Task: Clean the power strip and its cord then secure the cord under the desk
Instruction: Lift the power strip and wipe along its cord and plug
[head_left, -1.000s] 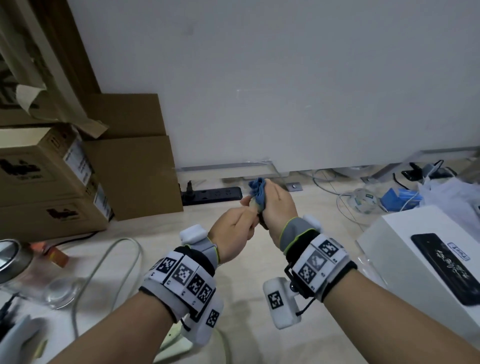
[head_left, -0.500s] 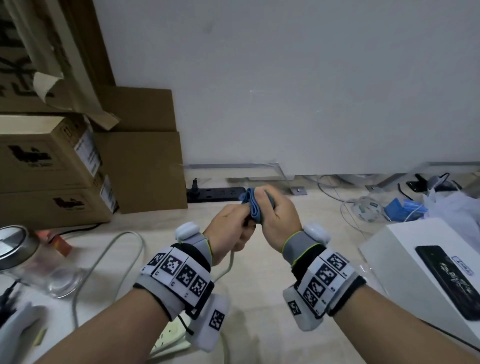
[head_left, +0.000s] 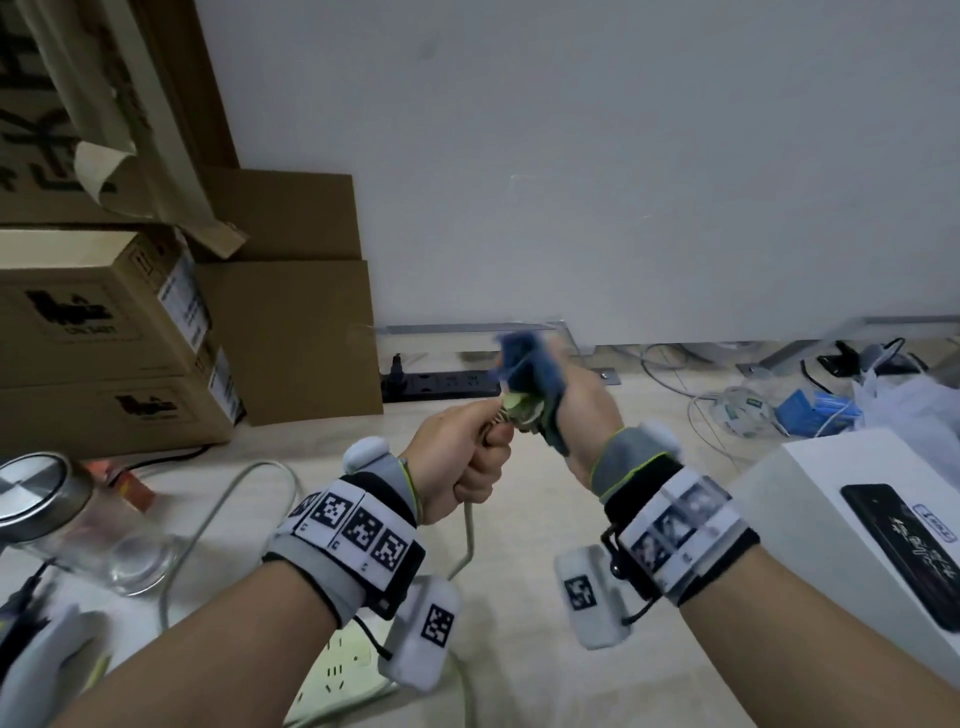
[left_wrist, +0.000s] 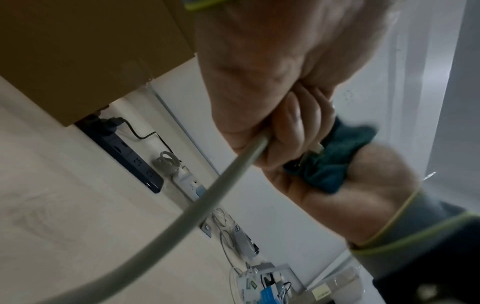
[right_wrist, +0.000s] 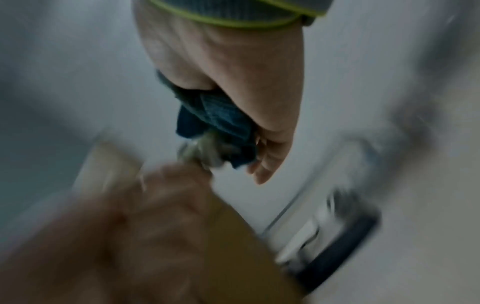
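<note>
My left hand grips the grey-white cord just below its plug. My right hand holds a blue cloth bunched around the plug's far end; it is blurred with motion. The cord runs down to a white power strip lying on the floor beneath my left wrist. In the left wrist view the cord leaves the left hand with the cloth pressed against it. The right wrist view is blurred; the cloth shows under the right hand.
Stacked cardboard boxes stand at the left by the wall. A black power strip lies along the wall. A glass jar with a metal lid sits at the near left. At the right are a white box and loose cables.
The right hand has shifted up and to the right with the cloth, so the plug now shows between the hands. The left hand keeps its grip on the cord.
</note>
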